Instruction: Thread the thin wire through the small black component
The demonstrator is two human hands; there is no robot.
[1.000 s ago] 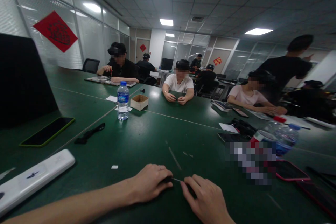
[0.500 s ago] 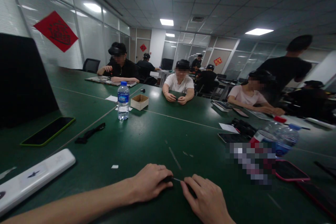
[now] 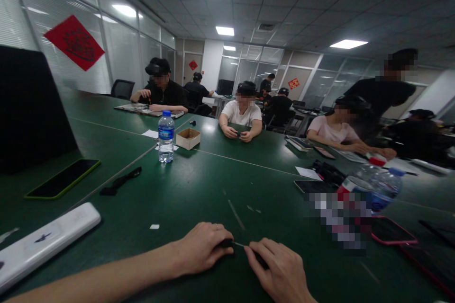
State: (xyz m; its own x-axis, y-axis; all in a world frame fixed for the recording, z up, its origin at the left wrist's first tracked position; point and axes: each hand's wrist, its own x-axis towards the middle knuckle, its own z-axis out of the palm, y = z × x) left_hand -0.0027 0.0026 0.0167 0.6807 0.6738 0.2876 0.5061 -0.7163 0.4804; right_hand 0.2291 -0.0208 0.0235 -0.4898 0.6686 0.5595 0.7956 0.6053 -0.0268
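Note:
My left hand (image 3: 206,250) rests low over the green table (image 3: 199,189), its fingers closed round a small dark piece (image 3: 227,243) that is mostly hidden. A thin, pale, metal-looking rod (image 3: 239,245) runs from this piece across to my right hand (image 3: 279,265). There its tip sits between my right thumb and forefinger, which are pinched together. The two hands are a short gap apart, bridged by the rod. Whether rod and dark piece are one tool cannot be made out. A small white scrap (image 3: 154,227) lies left of my left hand.
On the left are a long white device (image 3: 53,244), a green-edged phone (image 3: 64,180) and a black strap (image 3: 121,181). Farther off stand a water bottle (image 3: 166,137) and a small open box (image 3: 188,139). Bottles (image 3: 387,189) and a pink-edged phone (image 3: 394,230) lie right. Several people sit around.
My hands and the rod keep almost the same place and grip. The view has shifted very slightly. At the right, a seated person's hands have moved a little.

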